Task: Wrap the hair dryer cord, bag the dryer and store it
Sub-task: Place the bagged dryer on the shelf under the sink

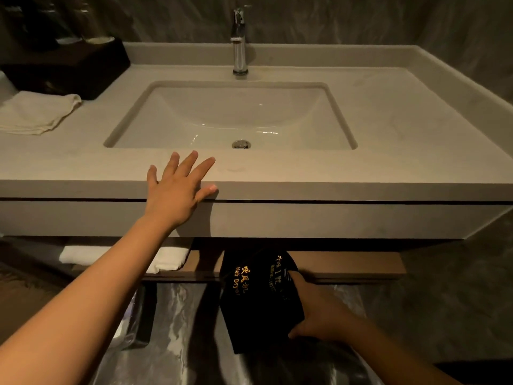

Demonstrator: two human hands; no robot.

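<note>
A black cloth bag (256, 298) with gold "Hair Dryer" lettering hangs below the vanity's front edge, its top end at the wooden shelf (347, 266) under the counter. My right hand (319, 312) grips the bag along its right side, thumb under it. The dryer and its cord are hidden, so I cannot tell what is inside the bag. My left hand (179, 190) lies flat with fingers spread on the front lip of the stone vanity counter (361, 168), holding nothing.
A white sink basin (230, 118) with a chrome faucet (240, 45) fills the counter's middle. A folded cloth (36, 111) and a dark tray (69, 65) sit at the left. A folded white towel (169, 261) lies on the shelf's left part.
</note>
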